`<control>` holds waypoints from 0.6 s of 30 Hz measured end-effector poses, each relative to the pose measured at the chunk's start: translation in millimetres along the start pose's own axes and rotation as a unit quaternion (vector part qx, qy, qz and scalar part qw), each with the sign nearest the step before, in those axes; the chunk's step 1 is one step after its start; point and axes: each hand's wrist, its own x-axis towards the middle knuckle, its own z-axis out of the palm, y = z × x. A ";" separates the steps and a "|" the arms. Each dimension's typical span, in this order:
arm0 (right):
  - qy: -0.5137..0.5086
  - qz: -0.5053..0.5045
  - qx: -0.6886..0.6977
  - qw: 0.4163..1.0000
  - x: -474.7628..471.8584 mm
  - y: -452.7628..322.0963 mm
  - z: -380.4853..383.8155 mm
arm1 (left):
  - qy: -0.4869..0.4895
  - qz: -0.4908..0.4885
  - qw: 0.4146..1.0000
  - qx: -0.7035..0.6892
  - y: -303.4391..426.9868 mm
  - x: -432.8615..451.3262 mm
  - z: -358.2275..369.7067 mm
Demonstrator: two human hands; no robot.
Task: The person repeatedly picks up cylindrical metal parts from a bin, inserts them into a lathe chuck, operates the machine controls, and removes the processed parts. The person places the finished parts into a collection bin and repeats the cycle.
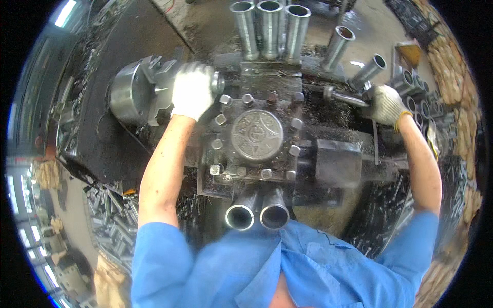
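My left hand (192,91), in a white knit glove, wraps over a metal tube at the jaws of a lathe chuck (133,92). The tube's ringed end (218,82) sticks out to the right of the glove; the rest is mostly hidden. To the right, my gloved right hand (388,104) curls around a dark part of the tailstock (366,103), its fingertips partly hidden. A bright tailstock spindle (344,96) points left from there, apart from the tube. Between my hands sits the square tool post (257,134) with clamping bolts around its round cap.
Several steel tubes (269,30) stand upright behind the tool post. Two more tubes (239,217) project toward my body. Other tubes (418,102) are stacked at right, and a pile of metal pieces (113,215) lies at lower left. Dark chips cover the lathe bed (327,115).
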 end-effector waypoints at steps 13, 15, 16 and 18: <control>-0.282 0.031 -0.462 0.840 -21.9 36.7 97.3 | 0.097 0.082 0.988 -0.085 -18.9 -10.6 -19.3; -0.292 -0.019 -0.436 0.851 -25.3 27.5 75.2 | 0.143 0.043 0.985 -0.085 -53.9 -39.5 -34.7; -0.253 0.009 -0.437 0.863 -19.5 12.0 61.7 | 0.196 -0.033 0.973 -0.116 -73.6 -53.6 -40.1; -0.159 0.021 -0.294 0.942 1.9 -25.9 11.9 | 0.209 -0.115 0.968 -0.081 -108.1 -69.0 -37.0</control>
